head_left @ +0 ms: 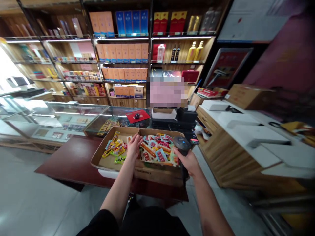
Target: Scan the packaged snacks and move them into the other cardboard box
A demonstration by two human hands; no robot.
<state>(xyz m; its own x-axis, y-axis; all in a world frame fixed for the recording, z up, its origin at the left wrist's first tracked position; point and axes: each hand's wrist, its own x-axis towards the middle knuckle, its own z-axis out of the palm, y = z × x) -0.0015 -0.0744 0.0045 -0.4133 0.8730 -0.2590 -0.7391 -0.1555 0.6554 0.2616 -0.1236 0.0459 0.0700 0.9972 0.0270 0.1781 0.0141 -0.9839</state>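
Note:
My right hand [189, 162] is wrapped round the handle of a black barcode scanner [181, 143], held over the right end of a cardboard box [159, 173]. That box is filled with small wrapped snacks [161, 155], among them orange sausage sticks [148, 149]. Fingers stretched forward, my left hand [134, 146] is over the edge where this box meets a second cardboard box [94, 159]. Yellow and green snack packets [118, 147] lie scattered in the left box. Whether the left fingertips touch a packet is hard to see.
Both boxes stand on a dark red table [71, 157]. Behind it is a glass display counter [71, 119] with a red sheet [137, 116] on top. A wooden cabinet [221, 144] with white boxes stands to the right. Shelves of boxed goods [123, 52] line the back wall.

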